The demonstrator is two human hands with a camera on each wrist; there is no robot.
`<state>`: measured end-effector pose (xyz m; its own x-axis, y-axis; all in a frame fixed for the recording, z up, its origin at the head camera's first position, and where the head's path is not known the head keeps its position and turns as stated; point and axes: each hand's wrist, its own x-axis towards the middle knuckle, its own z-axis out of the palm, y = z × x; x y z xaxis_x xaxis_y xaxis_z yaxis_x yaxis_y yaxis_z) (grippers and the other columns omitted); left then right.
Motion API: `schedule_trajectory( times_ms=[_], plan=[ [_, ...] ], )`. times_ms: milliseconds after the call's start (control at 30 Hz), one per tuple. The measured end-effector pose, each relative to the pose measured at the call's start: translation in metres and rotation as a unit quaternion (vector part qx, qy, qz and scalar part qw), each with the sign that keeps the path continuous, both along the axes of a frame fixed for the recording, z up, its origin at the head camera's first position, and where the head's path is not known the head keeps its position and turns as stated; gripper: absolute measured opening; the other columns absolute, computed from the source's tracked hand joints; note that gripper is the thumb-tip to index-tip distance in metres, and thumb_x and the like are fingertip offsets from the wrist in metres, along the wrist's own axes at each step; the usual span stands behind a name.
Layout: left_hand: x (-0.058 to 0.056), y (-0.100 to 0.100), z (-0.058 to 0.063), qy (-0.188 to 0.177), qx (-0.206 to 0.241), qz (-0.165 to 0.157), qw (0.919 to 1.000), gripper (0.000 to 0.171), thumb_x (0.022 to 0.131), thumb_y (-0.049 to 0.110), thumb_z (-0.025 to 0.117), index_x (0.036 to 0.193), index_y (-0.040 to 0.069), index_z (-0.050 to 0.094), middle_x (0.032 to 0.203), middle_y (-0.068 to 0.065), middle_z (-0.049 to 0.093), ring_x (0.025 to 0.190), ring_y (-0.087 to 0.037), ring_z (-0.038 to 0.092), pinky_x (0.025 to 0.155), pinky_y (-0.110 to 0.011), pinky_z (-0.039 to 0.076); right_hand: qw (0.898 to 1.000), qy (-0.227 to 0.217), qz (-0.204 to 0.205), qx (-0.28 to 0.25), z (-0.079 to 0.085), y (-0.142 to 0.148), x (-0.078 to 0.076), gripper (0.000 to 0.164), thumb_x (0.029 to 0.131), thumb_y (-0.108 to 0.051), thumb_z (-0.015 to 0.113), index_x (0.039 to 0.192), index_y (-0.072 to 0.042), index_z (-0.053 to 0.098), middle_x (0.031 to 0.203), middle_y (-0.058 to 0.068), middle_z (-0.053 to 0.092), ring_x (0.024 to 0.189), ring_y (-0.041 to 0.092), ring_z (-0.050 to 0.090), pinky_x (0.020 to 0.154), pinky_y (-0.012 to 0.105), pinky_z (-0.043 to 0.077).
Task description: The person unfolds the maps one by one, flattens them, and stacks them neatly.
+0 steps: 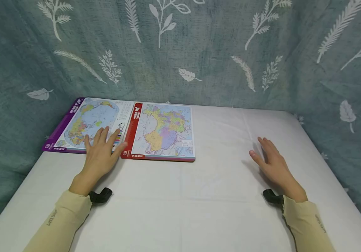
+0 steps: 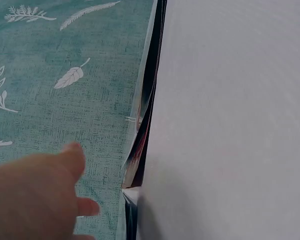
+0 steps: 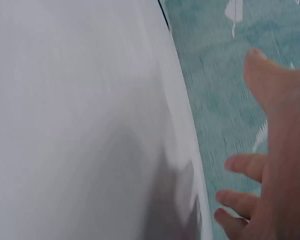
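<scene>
Two map boards lie side by side at the back left of the table in the head view. The left one is a world map board (image 1: 99, 115) with a purple edge; beside it, a red-edged map board (image 1: 164, 131) has coloured regions. My left hand (image 1: 99, 155) is over the near right part of the world map board, fingers spread, thumb by the red edge. Whether it touches either board I cannot tell. My right hand (image 1: 275, 168) is out over the right of the table, holding nothing, its fingers extended. In the right wrist view its thumb stands apart from the fingers.
A white-covered table (image 1: 180, 217) spreads beneath both hands. Behind it and along both sides hangs a green-blue curtain (image 1: 212, 84) with white leaf prints. A dark strapped-on piece (image 1: 101, 196) sits at the left wrist, and a similar one (image 1: 272, 196) at the right.
</scene>
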<state>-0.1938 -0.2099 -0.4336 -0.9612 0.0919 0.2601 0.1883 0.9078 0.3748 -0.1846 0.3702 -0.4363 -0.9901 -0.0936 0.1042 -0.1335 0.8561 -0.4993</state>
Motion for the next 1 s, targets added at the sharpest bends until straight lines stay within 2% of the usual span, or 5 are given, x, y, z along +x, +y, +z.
schedule_trajectory(
  times_ms=[167,333,633,900,1000],
  plan=[
    [0.002,-0.002,-0.001,-0.004,0.003,0.007,1.0000,0.061,0.108,0.045,0.054,0.150,0.001,0.053,0.162,-0.033,0.034,0.154,-0.052,0.023,0.117,-0.081,0.000,1.000,0.005,0.015,-0.007,-0.002,-0.023,-0.002,0.080,0.107,-0.050,0.054,0.166,-0.004,0.025,0.171,0.031,0.018,0.159,0.052,0.012,0.119,0.078,0.012],
    [0.000,-0.001,-0.004,-0.004,0.000,0.007,1.0000,0.057,0.105,0.042,0.060,0.143,-0.001,0.059,0.159,-0.034,0.038,0.151,-0.052,0.028,0.116,-0.082,0.002,1.000,0.018,0.023,-0.002,-0.008,-0.039,-0.004,0.078,0.107,-0.049,0.056,0.163,0.000,0.032,0.169,0.032,0.023,0.158,0.053,0.016,0.120,0.077,0.007],
    [-0.001,0.003,-0.005,-0.010,0.006,-0.004,0.9999,0.058,0.101,0.036,0.068,0.141,-0.005,0.059,0.152,-0.034,0.045,0.147,-0.050,0.034,0.118,-0.079,0.010,0.999,0.031,0.030,0.005,-0.016,-0.077,-0.008,0.076,0.105,-0.049,0.058,0.160,0.000,0.039,0.168,0.028,0.028,0.159,0.048,0.017,0.124,0.072,0.005],
    [0.002,0.007,-0.003,0.001,0.013,-0.017,0.9998,0.055,0.100,0.031,0.070,0.138,-0.008,0.059,0.147,-0.033,0.049,0.142,-0.049,0.040,0.112,-0.072,0.030,0.999,0.033,0.034,0.017,-0.018,-0.116,-0.010,0.074,0.104,-0.048,0.060,0.157,0.001,0.044,0.169,0.027,0.030,0.160,0.045,0.017,0.125,0.070,0.004],
    [0.003,0.007,-0.003,-0.001,0.017,-0.018,0.9997,0.054,0.100,0.031,0.071,0.138,-0.007,0.060,0.147,-0.033,0.049,0.142,-0.049,0.041,0.109,-0.070,0.034,0.999,0.034,0.036,0.015,-0.018,-0.129,-0.010,0.074,0.103,-0.048,0.061,0.157,0.001,0.045,0.169,0.026,0.030,0.160,0.045,0.017,0.125,0.070,0.004]
  ],
)
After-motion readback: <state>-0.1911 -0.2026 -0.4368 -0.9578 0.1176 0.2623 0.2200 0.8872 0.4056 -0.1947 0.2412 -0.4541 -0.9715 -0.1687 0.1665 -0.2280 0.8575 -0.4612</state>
